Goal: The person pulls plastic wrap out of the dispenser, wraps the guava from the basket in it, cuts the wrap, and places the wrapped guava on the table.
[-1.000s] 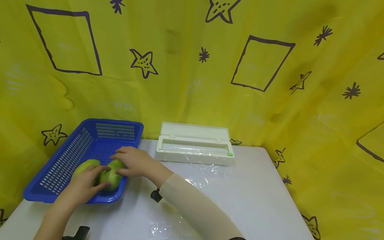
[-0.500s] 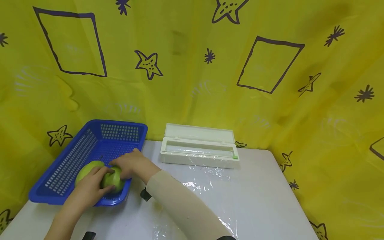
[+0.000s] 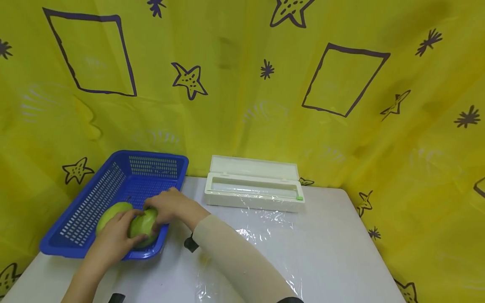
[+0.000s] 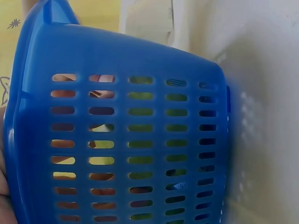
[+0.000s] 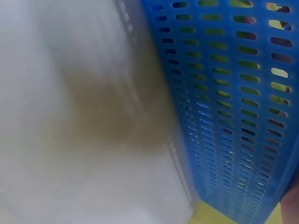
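Observation:
Two round green fruits, apple- or pear-like, lie in the near end of a blue plastic basket [image 3: 91, 210]. My left hand [image 3: 115, 235] reaches over the left fruit [image 3: 113, 212] and grips the right fruit [image 3: 143, 227], its thumb on the near side. From the right, my right hand [image 3: 170, 206] curls over the basket rim and holds the same fruit by its far and right sides. In the left wrist view the slotted basket wall [image 4: 140, 121] hides most of the hands and fruit. The right wrist view also looks at the wall [image 5: 224, 102] from outside.
A white cling film dispenser [image 3: 254, 198] stands at the back with its lid [image 3: 254, 166] raised. Clear film [image 3: 261, 231] stretches from it over the white table [image 3: 333, 244]. A yellow patterned curtain [image 3: 235, 126] encloses the back and sides.
My right hand has come down and closed in around the right fruit, which has turned a little between both hands. The left hand keeps its hold. The head view has shifted slightly.

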Demonstrator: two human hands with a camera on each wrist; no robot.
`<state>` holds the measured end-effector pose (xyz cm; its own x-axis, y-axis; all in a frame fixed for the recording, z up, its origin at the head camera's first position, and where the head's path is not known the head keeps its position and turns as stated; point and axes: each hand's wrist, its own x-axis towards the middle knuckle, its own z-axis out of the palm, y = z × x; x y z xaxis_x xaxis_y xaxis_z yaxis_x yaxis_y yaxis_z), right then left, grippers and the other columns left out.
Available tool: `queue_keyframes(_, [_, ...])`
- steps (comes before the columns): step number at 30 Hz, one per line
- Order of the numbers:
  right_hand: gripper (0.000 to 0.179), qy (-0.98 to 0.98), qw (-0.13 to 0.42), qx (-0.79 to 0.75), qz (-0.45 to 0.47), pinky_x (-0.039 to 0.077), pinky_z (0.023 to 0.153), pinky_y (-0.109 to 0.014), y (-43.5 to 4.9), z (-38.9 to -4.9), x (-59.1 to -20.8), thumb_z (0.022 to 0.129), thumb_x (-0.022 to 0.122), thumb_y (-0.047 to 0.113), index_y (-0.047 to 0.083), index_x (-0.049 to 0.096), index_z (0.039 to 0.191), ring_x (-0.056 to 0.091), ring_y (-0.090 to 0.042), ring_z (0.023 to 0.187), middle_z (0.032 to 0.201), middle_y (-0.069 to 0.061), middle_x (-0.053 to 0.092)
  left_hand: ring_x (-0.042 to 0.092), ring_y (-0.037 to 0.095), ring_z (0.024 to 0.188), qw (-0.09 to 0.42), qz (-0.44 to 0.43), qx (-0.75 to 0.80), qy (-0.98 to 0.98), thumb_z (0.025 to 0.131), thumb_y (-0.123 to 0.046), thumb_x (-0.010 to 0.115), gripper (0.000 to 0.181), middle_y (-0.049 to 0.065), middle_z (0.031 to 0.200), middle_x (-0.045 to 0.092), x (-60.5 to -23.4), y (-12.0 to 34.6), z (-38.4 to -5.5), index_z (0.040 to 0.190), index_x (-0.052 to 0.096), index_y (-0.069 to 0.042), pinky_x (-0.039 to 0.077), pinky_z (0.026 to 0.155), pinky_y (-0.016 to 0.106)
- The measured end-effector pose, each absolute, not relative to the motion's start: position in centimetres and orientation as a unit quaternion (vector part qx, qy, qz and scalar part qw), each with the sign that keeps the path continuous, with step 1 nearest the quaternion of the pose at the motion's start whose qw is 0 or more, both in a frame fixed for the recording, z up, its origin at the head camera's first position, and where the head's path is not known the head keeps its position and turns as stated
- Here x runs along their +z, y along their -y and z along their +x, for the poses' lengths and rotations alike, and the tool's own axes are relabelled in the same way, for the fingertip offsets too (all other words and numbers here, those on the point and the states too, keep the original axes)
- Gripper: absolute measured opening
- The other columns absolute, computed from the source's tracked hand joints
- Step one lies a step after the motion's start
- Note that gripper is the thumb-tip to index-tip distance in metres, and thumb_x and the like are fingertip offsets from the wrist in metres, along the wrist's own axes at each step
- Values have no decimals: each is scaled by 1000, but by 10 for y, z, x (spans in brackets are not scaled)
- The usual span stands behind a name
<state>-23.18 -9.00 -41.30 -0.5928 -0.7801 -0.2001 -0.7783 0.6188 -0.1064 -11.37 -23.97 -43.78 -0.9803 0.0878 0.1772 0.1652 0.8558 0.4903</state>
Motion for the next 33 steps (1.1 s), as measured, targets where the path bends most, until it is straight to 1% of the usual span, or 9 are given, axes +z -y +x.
queue_keyframes(3, [70,-885,97,-36,-454,35,93,-22,86,-234,-414,69,83,62,42,59,132,53,3,100,117,24,63,60,48,103,83,-59,-267,958,78,-22,85,71,33,121,61,-438,240,-113,134,51,5,50,79,61])
queue_keyframes(7, [71,-870,67,-107,-476,37,92,-15,76,-235,-417,74,80,60,37,57,137,51,2,110,130,18,58,58,49,104,135,-48,-281,949,77,-19,86,70,32,121,62,-438,239,-113,133,51,2,46,80,62])
queue_keyframes(12, [72,-857,26,-205,-471,38,86,-9,61,-236,-418,73,82,56,32,58,137,51,-1,108,128,11,52,50,52,113,213,-62,-313,923,73,-8,87,62,30,129,58,-439,236,-113,125,54,3,40,87,68])
queue_keyframes(16, [72,-842,-6,-279,-462,39,87,-6,51,-233,-417,70,86,51,28,61,134,50,-2,110,125,7,52,48,50,119,239,-76,-331,910,74,-8,87,61,28,135,54,-440,237,-113,125,55,2,41,90,68])
queue_keyframes(19, [72,-831,-16,-320,-455,40,88,-6,45,-230,-416,69,89,48,25,63,132,51,-2,110,124,5,54,51,45,115,233,-83,-335,909,75,-12,88,68,25,134,52,-438,239,-113,131,52,-1,48,89,48])
queue_keyframes(22, [71,-821,-9,-360,-442,42,85,-6,39,-228,-416,68,92,43,23,64,130,50,-1,109,124,5,54,54,41,111,206,-91,-338,914,74,-18,89,76,22,133,51,-434,240,-112,137,49,-3,48,81,33])
queue_keyframes(27, [70,-801,10,-419,-427,48,83,-8,32,-227,-417,67,93,37,20,65,129,50,0,108,122,3,55,57,37,105,189,-110,-341,914,71,-18,92,81,19,127,55,-428,239,-114,138,48,-3,53,74,22])
queue_keyframes(30, [70,-792,21,-441,-421,49,83,-10,28,-225,-415,68,93,35,20,64,129,50,1,109,123,3,55,56,28,103,202,-113,-348,908,70,-17,92,81,17,125,57,-426,236,-113,138,51,-4,49,74,8])
queue_keyframes(33, [68,-779,31,-467,-416,51,85,-13,21,-223,-411,69,93,31,20,63,130,51,1,111,125,4,56,51,14,106,209,-112,-358,903,71,-18,92,81,14,128,56,-424,233,-113,140,52,-10,45,76,3])
